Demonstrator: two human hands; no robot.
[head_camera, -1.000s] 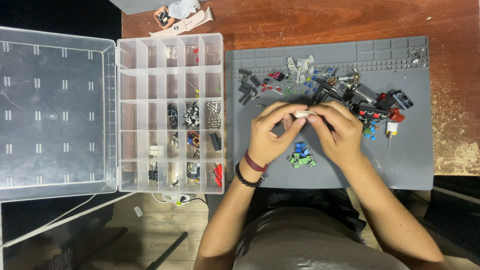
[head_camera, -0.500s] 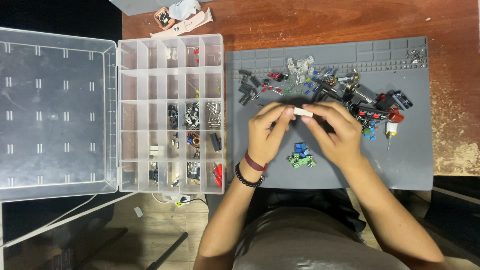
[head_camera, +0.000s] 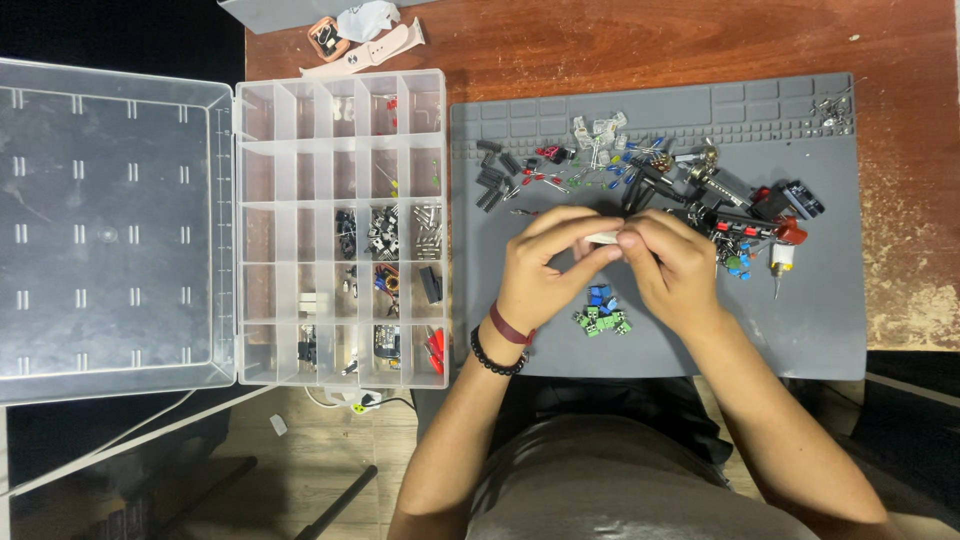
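My left hand (head_camera: 545, 270) and my right hand (head_camera: 672, 265) meet over the middle of a grey work mat (head_camera: 830, 310). Together they pinch a small white part (head_camera: 603, 238) between their fingertips. Just below my hands lies a cluster of green and blue terminal blocks (head_camera: 600, 312). A scatter of small electronic parts (head_camera: 660, 180) spreads across the mat beyond my hands. The left wrist wears a red band and a black bead bracelet.
A clear plastic compartment box (head_camera: 340, 150) stands open left of the mat, its lid (head_camera: 110, 230) folded out further left; some compartments hold small parts. A watch with a pale strap (head_camera: 360, 45) lies at the table's far edge. Cables hang below the box.
Both hands have stayed in place, only turning the white part slightly between the fingertips.
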